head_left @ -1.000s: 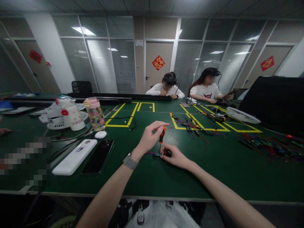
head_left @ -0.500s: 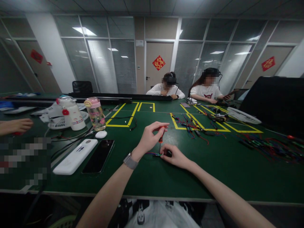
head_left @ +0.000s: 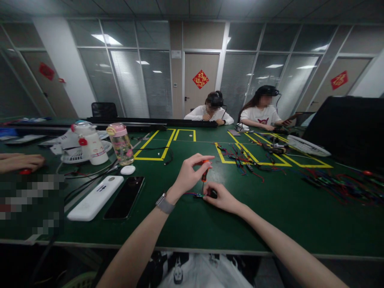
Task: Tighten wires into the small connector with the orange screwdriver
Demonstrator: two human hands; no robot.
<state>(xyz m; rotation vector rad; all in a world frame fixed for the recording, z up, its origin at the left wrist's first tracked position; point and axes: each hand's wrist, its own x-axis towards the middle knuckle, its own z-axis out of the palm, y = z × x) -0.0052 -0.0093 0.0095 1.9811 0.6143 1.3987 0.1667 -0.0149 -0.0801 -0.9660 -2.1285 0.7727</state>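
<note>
My left hand (head_left: pixel 189 176) grips a small orange-handled screwdriver (head_left: pixel 205 175) held upright, its tip down on a small wired electronic part (head_left: pixel 198 195) lying on the green table (head_left: pixel 270 216). My right hand (head_left: pixel 223 198) rests on the table just right of that part and pins it down with the fingertips. A watch sits on my left wrist. Thin coloured wires trail left from the part.
A black phone (head_left: pixel 124 197) and a white power bank (head_left: pixel 95 197) lie to the left, with a pink-lidded bottle (head_left: pixel 121 144), a white bottle (head_left: pixel 90 144) and cables behind. Piles of wired parts (head_left: pixel 243 160) lie in yellow-taped boxes. Two people sit opposite; another person's hand (head_left: pixel 21 162) lies at the left edge.
My left fingers have shifted slightly around the screwdriver handle. The other person's hand at the left edge came into view and moved down a little. My right hand stays put.
</note>
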